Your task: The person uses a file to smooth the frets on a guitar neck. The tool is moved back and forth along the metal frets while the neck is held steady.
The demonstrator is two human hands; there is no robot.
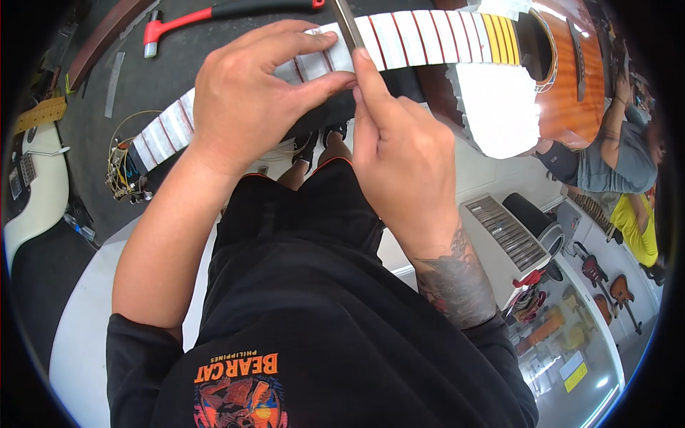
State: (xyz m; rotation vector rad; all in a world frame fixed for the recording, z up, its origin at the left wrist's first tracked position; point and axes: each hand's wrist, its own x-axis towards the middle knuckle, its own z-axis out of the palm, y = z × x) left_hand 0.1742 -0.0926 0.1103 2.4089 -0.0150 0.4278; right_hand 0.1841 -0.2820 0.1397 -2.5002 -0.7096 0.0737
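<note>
Pressing close over a tape-masked fretboard (410, 39), two bare hands meet near the middle of an acoustic guitar (567, 121) at a workbench (89, 153). The neck lies crosswise in front of the person, its headstock (128, 178) to the left and its glossy brown body to the right, with dark fret lines showing between strips of white tape and a yellow-taped section beside the soundhole. The left hand (246, 89), on the headstock side, has thumb and forefinger spread in a C shape, forefinger on the tape and thumb at the near edge; its other fingers are partly hidden. The right hand (407, 139), on the body side, grips a slim metal bar (347, 25), forefinger stretched onto its near end and the rest curled, their exact hold impossible to tell. The bar points away from the person, across the neck's long axis and roughly in line with the frets. The right hand is nearer to it, though the left fingertips sit just beside it. Beyond the neck lies a red-and-black hammer (182, 23); at left, a metal ruler (114, 84) and a white electric guitar (46, 167).
</note>
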